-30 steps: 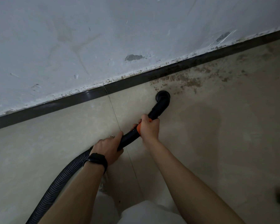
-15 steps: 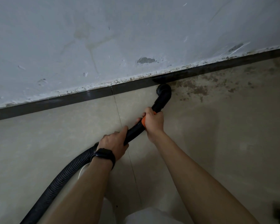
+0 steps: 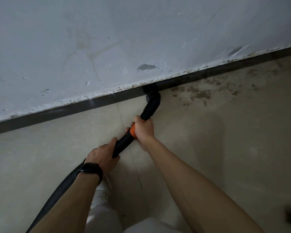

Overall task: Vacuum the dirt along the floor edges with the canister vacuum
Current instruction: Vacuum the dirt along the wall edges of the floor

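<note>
I am gripping the black wand (image 3: 124, 144) with both hands. My left hand (image 3: 103, 158) is curling its fingers round the lower end, where the ribbed hose (image 3: 57, 190) joins. My right hand (image 3: 144, 130) is clasping the orange collar (image 3: 132, 131). The nozzle (image 3: 153, 98) is touching the dark baseboard (image 3: 57, 112). Brown dirt (image 3: 196, 93) is lying on the floor (image 3: 225, 140) just right of the nozzle.

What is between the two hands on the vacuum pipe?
In the head view, a bare stretch of the black tube runs from the left hand to the right hand, with an orange collar at the right hand.
</note>
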The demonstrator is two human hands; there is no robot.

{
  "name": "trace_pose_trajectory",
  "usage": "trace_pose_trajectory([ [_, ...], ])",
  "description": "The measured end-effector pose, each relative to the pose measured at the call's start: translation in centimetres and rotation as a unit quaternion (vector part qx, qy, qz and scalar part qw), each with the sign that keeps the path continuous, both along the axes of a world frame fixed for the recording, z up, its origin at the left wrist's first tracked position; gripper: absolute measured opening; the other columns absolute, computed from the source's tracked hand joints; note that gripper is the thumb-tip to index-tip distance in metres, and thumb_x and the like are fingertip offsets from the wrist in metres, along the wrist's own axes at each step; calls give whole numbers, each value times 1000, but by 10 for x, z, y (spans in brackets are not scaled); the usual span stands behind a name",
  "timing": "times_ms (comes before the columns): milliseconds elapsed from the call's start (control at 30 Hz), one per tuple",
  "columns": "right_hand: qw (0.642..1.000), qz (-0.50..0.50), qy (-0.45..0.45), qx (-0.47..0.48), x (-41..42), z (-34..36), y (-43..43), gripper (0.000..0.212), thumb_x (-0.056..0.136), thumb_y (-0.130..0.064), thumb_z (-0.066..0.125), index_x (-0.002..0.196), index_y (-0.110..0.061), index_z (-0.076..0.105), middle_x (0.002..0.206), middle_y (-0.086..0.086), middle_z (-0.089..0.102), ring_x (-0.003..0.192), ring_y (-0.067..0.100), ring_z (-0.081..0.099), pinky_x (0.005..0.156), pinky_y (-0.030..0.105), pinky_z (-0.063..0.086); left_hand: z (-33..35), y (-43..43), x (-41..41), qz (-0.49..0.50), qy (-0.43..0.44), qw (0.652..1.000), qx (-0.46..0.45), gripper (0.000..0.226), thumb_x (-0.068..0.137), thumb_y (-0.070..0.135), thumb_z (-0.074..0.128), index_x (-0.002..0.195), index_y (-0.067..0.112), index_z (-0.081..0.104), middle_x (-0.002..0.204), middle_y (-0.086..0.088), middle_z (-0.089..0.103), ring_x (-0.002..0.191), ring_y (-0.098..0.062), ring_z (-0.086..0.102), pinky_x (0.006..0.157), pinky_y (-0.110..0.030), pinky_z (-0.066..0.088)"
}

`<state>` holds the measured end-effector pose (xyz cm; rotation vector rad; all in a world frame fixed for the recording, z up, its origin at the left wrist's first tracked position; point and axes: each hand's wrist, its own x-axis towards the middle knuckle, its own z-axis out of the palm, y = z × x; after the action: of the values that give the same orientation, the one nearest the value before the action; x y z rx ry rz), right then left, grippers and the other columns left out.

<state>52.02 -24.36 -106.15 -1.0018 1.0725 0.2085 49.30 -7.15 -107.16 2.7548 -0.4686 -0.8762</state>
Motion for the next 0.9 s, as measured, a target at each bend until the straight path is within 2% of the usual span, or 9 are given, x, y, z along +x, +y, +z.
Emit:
trace_pose_trajectory([
  [100, 997, 33, -8, 65, -3, 9, 13, 31, 101, -17, 58, 125, -11, 40, 84, 6, 59, 59, 20, 69, 58, 32, 60, 3, 25, 2, -16, 10, 999, 30, 39, 91, 43, 55, 121, 37, 32, 78, 11, 48, 68, -16, 55, 57, -28, 45],
  [200, 992, 40, -28, 115, -12, 15, 21, 41, 102, -20, 61, 133, -10, 36, 91, 8, 59, 69, 23, 70, 74, 38, 63, 12, 41, 6, -42, 3, 997, 59, 40, 91, 45, 54, 124, 37, 33, 82, 11, 49, 71, -15, 56, 59, -28, 44],
  [300, 992, -11, -26, 125, -30, 12, 19, 47, 101, -21, 64, 138, -10, 37, 92, 8, 62, 74, 22, 72, 83, 41, 63, 22, 37, 9, -98, -5, 992, 81, 45, 92, 47, 52, 130, 36, 31, 91, 9, 54, 78, -18, 58, 64, -29, 44],
  [400, 991, -82, -12, 107, -61, 5, 8, 49, 101, -24, 65, 140, -11, 39, 90, 8, 65, 77, 21, 75, 78, 37, 62, 27, 19, 4, -171, 2, 981, 95, 51, 93, 49, 49, 138, 35, 28, 108, 6, 61, 91, -21, 63, 74, -31, 50],
  [500, 989, -124, -18, 77, -91, 2, -4, 46, 103, -24, 63, 138, -7, 40, 79, 5, 66, 72, 22, 75, 69, 32, 60, 28, -1, -13, -230, 4, 969, 91, 52, 95, 48, 46, 141, 33, 28, 112, 4, 62, 94, -23, 63, 76, -32, 49],
  [667, 991, -130, 3, -17, -111, 4, -22, 35, 106, -29, 56, 130, -9, 41, 77, 3, 67, 67, 20, 75, 59, 27, 58, 30, -28, -30, -272, -12, 960, 60, 40, 95, 45, 44, 132, 32, 33, 100, 4, 63, 83, -23, 61, 66, -30, 38],
  [800, 990, -132, 9, -51, -109, 8, -35, 27, 106, -28, 54, 124, -11, 43, 70, -3, 68, 64, 20, 75, 59, 29, 58, 32, -46, -30, -270, -23, 962, 44, 33, 95, 41, 46, 124, 31, 34, 93, 4, 62, 78, -23, 61, 65, -30, 36],
  [900, 990, -127, 14, -62, -103, 8, -40, 25, 105, -26, 53, 123, -12, 42, 77, 2, 67, 62, 19, 74, 59, 31, 59, 32, -51, -29, -251, -22, 967, 34, 31, 95, 39, 47, 122, 30, 35, 92, 3, 62, 78, -23, 61, 66, -30, 34],
])
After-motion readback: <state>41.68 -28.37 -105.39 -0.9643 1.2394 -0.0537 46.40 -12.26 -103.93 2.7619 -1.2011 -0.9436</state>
